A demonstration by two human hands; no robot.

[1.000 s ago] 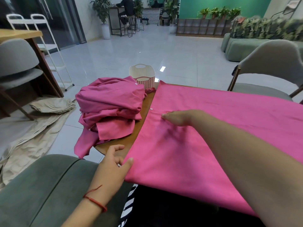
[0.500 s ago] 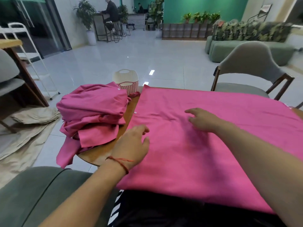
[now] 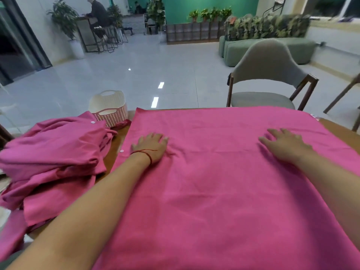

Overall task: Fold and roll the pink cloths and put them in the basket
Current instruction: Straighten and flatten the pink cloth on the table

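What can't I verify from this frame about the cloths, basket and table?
Head view only.
Inside of the basket: hidden by its own near wall.
Number in the pile of cloths: folds overlap, and the left frame edge cuts it off.
Near edge of the spread cloth: cut off by the frame bottom.
Most of the table: covered by the cloths.
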